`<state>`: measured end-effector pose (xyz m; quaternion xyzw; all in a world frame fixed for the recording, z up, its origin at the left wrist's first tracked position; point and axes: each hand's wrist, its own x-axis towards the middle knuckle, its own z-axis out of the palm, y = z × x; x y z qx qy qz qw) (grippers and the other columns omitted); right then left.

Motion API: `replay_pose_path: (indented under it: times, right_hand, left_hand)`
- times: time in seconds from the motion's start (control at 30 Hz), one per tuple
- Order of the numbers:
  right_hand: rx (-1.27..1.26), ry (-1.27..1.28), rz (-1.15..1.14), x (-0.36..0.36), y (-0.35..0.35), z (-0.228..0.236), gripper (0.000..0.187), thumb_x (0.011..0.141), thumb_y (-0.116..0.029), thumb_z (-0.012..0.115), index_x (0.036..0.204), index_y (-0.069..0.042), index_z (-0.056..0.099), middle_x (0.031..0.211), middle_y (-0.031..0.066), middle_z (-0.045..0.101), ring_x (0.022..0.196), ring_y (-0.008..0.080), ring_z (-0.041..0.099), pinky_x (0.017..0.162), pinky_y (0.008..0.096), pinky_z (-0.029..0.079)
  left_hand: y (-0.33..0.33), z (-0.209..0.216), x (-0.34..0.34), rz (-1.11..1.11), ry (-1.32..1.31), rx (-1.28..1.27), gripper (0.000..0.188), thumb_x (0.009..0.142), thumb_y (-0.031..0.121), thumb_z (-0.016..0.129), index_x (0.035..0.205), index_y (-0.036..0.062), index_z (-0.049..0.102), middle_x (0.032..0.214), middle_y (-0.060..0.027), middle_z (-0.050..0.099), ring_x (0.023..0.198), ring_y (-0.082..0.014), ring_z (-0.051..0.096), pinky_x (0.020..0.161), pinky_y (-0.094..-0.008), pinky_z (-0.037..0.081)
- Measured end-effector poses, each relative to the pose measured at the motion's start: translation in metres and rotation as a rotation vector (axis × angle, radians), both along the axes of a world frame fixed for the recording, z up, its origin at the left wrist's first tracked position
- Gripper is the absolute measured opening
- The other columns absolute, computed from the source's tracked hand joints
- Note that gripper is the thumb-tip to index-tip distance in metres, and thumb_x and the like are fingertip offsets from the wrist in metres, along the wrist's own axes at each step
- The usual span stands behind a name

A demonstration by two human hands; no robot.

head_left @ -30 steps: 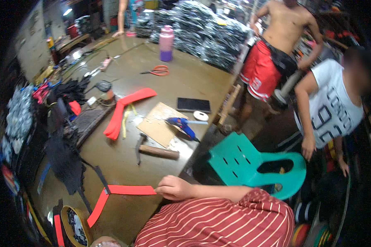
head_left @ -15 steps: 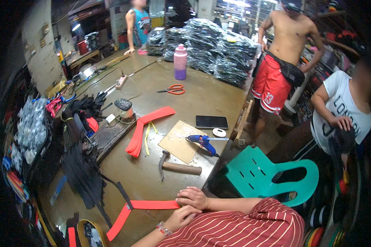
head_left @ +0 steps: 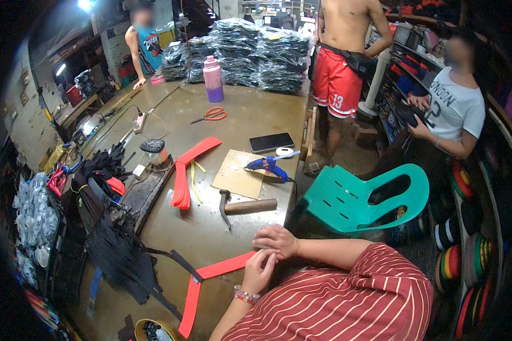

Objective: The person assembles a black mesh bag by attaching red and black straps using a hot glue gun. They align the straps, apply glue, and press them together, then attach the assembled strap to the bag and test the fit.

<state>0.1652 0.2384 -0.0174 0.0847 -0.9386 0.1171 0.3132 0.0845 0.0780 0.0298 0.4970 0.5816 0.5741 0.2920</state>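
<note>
My right hand (head_left: 277, 241) is closed at the near table edge, its curled fingers over the far end of a bright orange-red fabric strip (head_left: 227, 265). Against it lies my left hand (head_left: 259, 271), wearing a beaded bracelet, its fingers pressed together; what they hold is hidden. The strip bends at a black band (head_left: 186, 265) with a small tag and runs on toward me. Beyond my hands lie a hammer (head_left: 250, 206) with a wooden handle and a blue glue gun (head_left: 268, 166) on a square board (head_left: 233, 176). A stack of orange-red strips (head_left: 181, 184) lies farther left.
A phone (head_left: 271, 142), orange-handled scissors (head_left: 210, 114) and a pink-purple bottle (head_left: 213, 79) stand or lie farther back. Plastic-wrapped packs (head_left: 233, 57) are piled behind. Black straps (head_left: 122, 256) lie left; a green chair (head_left: 352, 199) stands right. Three other people are around the table.
The view has swung, shifting the table things left. My hands remain together at the strip. The person in the white shirt has turned and now handles a dark item with both hands.
</note>
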Motion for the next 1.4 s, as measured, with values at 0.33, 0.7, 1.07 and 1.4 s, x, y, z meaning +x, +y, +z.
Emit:
replay_pose_path:
  times: [0.33, 0.7, 1.07, 1.4]
  right_hand:
    - [0.013, 0.021, -0.006, -0.001, 0.000, -0.002, 0.058, 0.073, -0.044, 0.051, 0.123, -0.013, 0.050, 0.115, 0.0107, 0.049, 0.104, 0.0281, 0.051, 0.087, 0.0398, 0.040]
    - [0.023, 0.080, -0.025, 0.001, 0.001, -0.007, 0.052, 0.072, -0.041, 0.053, 0.116, -0.012, 0.056, 0.114, 0.0122, 0.052, 0.103, 0.0297, 0.053, 0.086, 0.0399, 0.042]
    - [0.014, 0.009, -0.036, -0.001, 0.000, 0.002, 0.048, 0.076, -0.045, 0.047, 0.109, -0.012, 0.059, 0.107, 0.0108, 0.053, 0.098, 0.0289, 0.054, 0.084, 0.0382, 0.042]
    - [-0.052, 0.078, -0.116, 0.001, -0.004, -0.001, 0.040, 0.077, -0.039, 0.051, 0.105, -0.011, 0.059, 0.103, 0.0108, 0.054, 0.095, 0.0287, 0.055, 0.082, 0.0386, 0.044]
  left_hand:
    - [-0.002, 0.000, 0.005, 0.012, 0.020, 0.006, 0.015, 0.090, 0.010, 0.054, 0.095, 0.0005, 0.064, 0.077, -0.0063, 0.064, 0.062, -0.0108, 0.057, 0.056, -0.0237, 0.045]
    - [0.001, -0.004, 0.008, 0.034, 0.152, 0.019, 0.014, 0.088, 0.009, 0.055, 0.093, 0.0013, 0.064, 0.085, -0.0102, 0.066, 0.071, -0.0189, 0.064, 0.066, -0.0300, 0.050]
    - [0.005, -0.007, 0.010, 0.058, 0.132, 0.054, 0.015, 0.088, 0.012, 0.056, 0.091, -0.0004, 0.063, 0.083, -0.0132, 0.064, 0.071, -0.0222, 0.062, 0.064, -0.0303, 0.048]
    - [0.004, -0.009, 0.004, 0.141, -0.014, 0.023, 0.015, 0.090, 0.011, 0.054, 0.092, 0.0004, 0.064, 0.075, -0.0064, 0.064, 0.064, -0.0093, 0.055, 0.059, -0.0251, 0.044]
